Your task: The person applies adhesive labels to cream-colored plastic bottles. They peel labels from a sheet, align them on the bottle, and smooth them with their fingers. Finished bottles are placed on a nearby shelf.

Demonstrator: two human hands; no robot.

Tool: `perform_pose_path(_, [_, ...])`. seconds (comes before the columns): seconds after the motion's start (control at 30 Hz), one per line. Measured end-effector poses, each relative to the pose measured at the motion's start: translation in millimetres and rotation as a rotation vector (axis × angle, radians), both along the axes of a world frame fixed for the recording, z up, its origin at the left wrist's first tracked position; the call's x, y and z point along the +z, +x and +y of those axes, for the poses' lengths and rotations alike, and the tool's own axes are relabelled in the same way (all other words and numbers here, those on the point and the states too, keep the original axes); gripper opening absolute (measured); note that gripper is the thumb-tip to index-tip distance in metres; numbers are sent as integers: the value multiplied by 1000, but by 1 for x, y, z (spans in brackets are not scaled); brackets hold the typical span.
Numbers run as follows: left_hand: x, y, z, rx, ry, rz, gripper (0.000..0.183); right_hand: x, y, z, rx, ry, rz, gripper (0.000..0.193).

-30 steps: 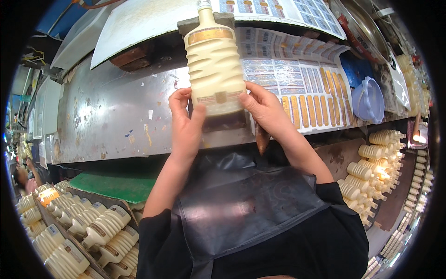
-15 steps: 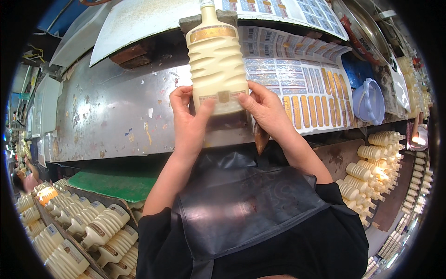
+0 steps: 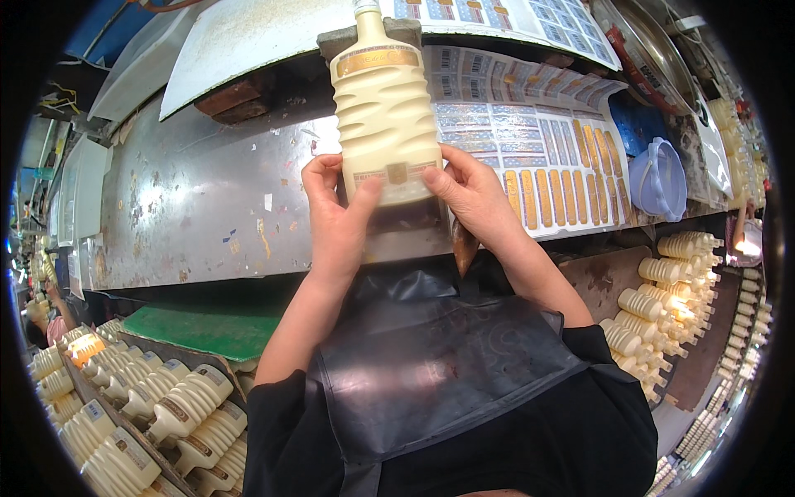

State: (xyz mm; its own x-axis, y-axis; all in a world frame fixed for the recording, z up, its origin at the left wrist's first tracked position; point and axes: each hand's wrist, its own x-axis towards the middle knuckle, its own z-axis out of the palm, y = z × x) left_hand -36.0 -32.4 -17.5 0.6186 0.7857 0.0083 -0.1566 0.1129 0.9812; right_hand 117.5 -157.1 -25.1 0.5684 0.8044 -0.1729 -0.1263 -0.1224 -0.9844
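A cream-coloured, wavy-ribbed bottle [image 3: 386, 124] lies in front of me, its neck pointing away and resting on a grey block [image 3: 331, 41]. A gold label [image 3: 377, 60] runs across its shoulder. Near its base is a narrow label band [image 3: 397, 172]. My left hand [image 3: 338, 195] grips the lower left side, thumb on the band's left end. On the other side my right hand [image 3: 474, 190] holds the base, its thumb pressing the band's right end. Both hands' fingers are partly hidden around the bottle's sides.
Sheets of gold and blue labels [image 3: 530, 137] lie to the right on the metal table [image 3: 207, 190]. A lilac bucket [image 3: 658, 180] stands beyond them. Racks of similar bottles [image 3: 195, 402] are at lower left, with more bottles [image 3: 654, 302] at right. Another person [image 3: 58, 319] is far left.
The bottle and both my hands stay almost in place, with only a very slight shift. At the far left, the other person has moved a little.
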Motion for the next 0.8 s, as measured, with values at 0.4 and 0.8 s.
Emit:
perform_pose_path(0.4, [6, 2, -4, -35, 35, 46, 75, 43, 33, -8, -237, 52, 464, 34])
perform_pose_path(0.8, [-12, -6, 5, -46, 40, -56, 55, 70, -13, 1, -9, 338, -1376, 25])
